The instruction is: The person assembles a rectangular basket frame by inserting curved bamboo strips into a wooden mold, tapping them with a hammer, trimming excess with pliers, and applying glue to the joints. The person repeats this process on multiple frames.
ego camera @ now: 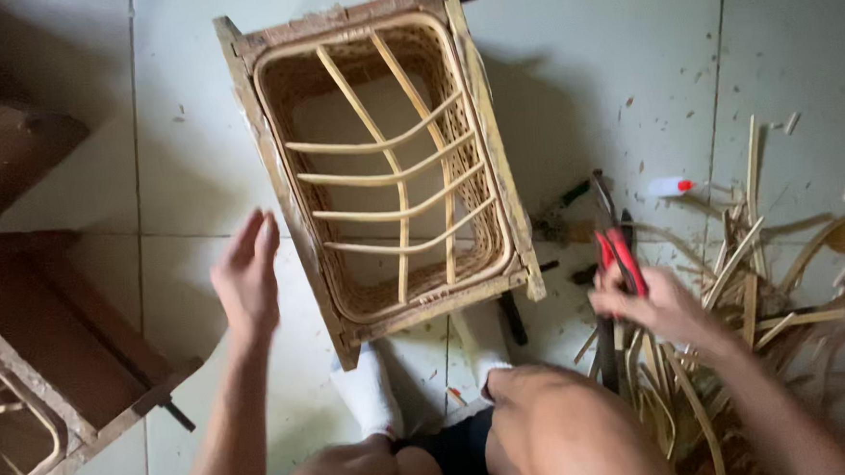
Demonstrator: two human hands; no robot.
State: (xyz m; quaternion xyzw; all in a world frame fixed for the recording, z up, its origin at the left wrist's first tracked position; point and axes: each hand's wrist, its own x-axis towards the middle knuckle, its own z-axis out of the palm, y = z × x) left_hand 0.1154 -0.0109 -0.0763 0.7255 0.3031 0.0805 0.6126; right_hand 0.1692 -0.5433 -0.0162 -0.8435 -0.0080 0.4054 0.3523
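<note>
Pale tiled floor, dark wooden furniture nearby.

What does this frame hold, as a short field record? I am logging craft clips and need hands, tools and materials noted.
setting: tiled floor, person seated, seen from above
main item: woven rattan basket inside a wooden frame, standing on the floor
left hand: open, empty, beside the frame's left edge, apparently not touching it
right hand: closed on red-handled pliers
materials: heap of loose rattan strips under and right of the right hand
other: small white bottle with red cap; second wooden frame at lower left
</note>
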